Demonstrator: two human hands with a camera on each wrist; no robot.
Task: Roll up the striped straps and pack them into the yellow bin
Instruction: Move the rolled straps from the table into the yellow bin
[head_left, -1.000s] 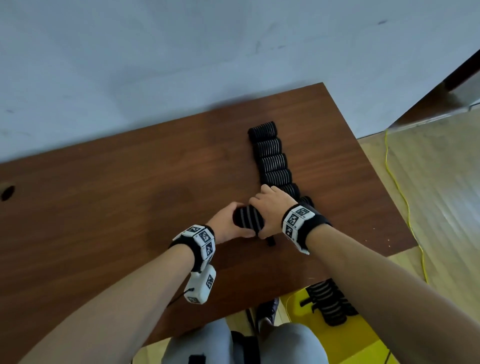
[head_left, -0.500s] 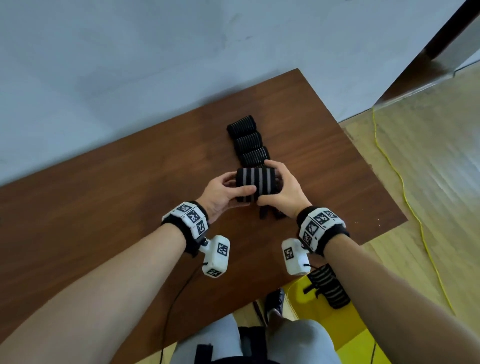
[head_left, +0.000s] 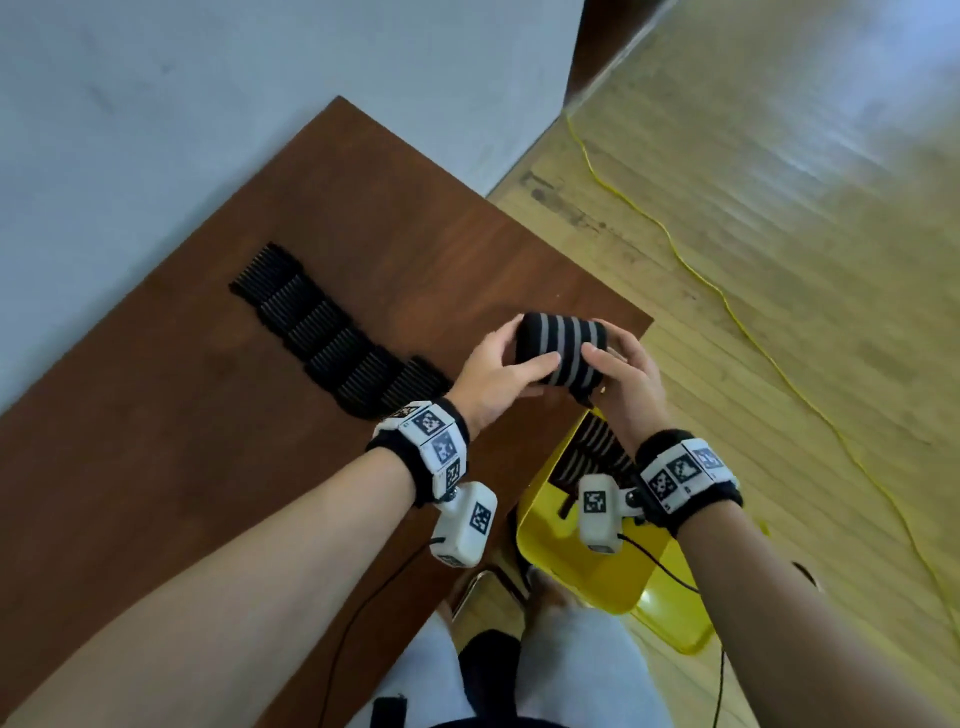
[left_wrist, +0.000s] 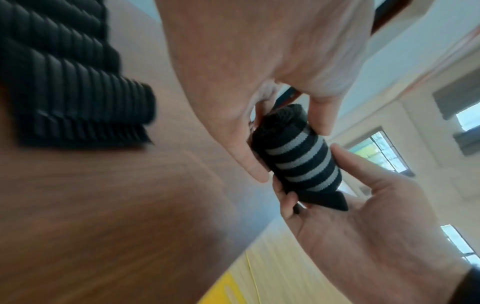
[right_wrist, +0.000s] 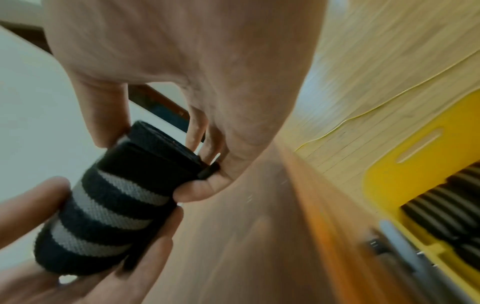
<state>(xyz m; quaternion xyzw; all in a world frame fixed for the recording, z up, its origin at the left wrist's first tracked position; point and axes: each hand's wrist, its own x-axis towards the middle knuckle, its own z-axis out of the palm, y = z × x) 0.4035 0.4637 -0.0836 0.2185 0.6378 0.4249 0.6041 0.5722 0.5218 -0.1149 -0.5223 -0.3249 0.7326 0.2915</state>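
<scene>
Both hands hold one rolled black strap with grey stripes (head_left: 563, 349) (left_wrist: 296, 156) (right_wrist: 109, 207) in the air above the table's right corner. My left hand (head_left: 498, 371) grips its left end, thumb across the front. My right hand (head_left: 621, 374) grips the right end, where a short black tab (left_wrist: 324, 200) sticks out. Below them on the floor stands the yellow bin (head_left: 582, 566) (right_wrist: 405, 144), with several rolled straps (head_left: 592, 452) (right_wrist: 446, 199) inside. A row of rolled straps (head_left: 332, 332) (left_wrist: 67, 82) lies on the brown table (head_left: 208, 467).
A yellow cable (head_left: 727, 296) runs across the wooden floor to the right. A grey wall (head_left: 208, 104) backs the table. My knees (head_left: 519, 670) and a chair's edge sit below the table's front edge, next to the bin.
Both hands lifted the rolled strap off the table and carried it right to the corner above the bin. The head view swung right and down, bringing the bin into view.
</scene>
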